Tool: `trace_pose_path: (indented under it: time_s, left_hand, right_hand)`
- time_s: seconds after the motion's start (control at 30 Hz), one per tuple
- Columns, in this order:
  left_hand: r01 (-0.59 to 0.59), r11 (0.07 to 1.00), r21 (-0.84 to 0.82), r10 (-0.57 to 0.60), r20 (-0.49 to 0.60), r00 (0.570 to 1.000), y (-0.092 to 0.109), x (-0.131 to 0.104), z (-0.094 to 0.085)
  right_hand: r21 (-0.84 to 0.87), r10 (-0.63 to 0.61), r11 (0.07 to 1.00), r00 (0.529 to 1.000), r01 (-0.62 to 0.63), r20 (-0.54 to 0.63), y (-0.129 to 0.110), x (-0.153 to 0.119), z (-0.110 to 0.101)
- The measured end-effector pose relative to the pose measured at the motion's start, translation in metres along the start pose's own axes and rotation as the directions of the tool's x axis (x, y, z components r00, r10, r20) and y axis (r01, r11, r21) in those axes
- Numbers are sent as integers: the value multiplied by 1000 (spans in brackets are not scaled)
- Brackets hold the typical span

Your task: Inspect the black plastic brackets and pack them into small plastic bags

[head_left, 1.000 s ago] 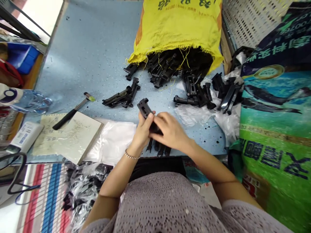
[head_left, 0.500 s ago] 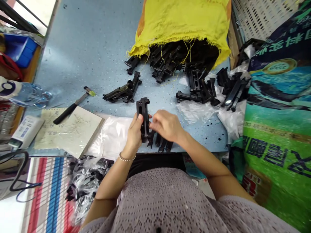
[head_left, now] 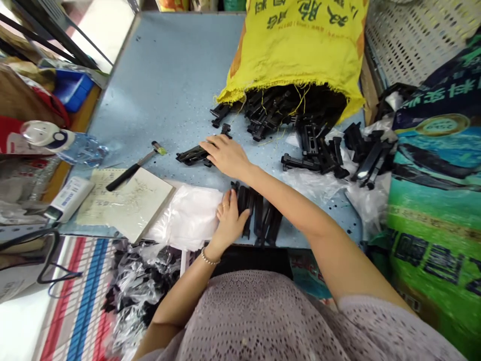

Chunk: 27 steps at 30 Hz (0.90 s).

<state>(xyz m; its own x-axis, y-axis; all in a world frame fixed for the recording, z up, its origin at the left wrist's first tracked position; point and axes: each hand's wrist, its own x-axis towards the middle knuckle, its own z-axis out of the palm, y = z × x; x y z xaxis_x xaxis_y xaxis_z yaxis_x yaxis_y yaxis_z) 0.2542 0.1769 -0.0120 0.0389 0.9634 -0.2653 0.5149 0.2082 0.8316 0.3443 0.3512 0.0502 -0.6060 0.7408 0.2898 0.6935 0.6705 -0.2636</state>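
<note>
My left hand (head_left: 230, 220) rests at the left end of a row of long black bracket-like parts (head_left: 258, 208) at the table's front edge. Its fingers are stretched out, the thumb apart, touching the leftmost part. Further back, my right hand (head_left: 225, 154) reaches over a small pile of similar black parts (head_left: 193, 154), fingers extended across it and partly covering it. Whether those fingertips grip a part cannot be seen. Left of my left hand lies a stack of clear plastic bags (head_left: 188, 213).
A yellow woven sack (head_left: 296, 60) spills black parts onto the blue table (head_left: 169, 65). More parts (head_left: 310, 140) lie at right by a green sack (head_left: 432, 215). At left are a hammer (head_left: 130, 170), a notepad (head_left: 108, 200), a white tube (head_left: 71, 198) and a bottle (head_left: 84, 150).
The black part upright in my left hand has left it; that hand has lowered to the front row. My right hand has moved forward and left to the pile. The camera view has shifted.
</note>
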Motion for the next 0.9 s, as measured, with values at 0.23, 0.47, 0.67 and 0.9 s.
trace_pose_path:
  time_s: [0.23,0.47,0.67,0.9]
  left_hand:
    - [-90,905,-417,37,-135,990,-3,21,-56]
    - [-268,518,-812,103,-251,962,34,43,-80]
    - [-129,717,-685,40,-144,989,49,20,-70]
    - [-319,882,-348,242,-247,938,47,19,-63]
  right_hand:
    - [-7,55,998,997,-55,49,12,38,19]
    - [832,154,240,866,-500,476,-25,-57,-17]
    - [638,372,661,911,-396,180,-27,-89,-45]
    - [633,359,697,928,-337,99,-24,-61,-39]
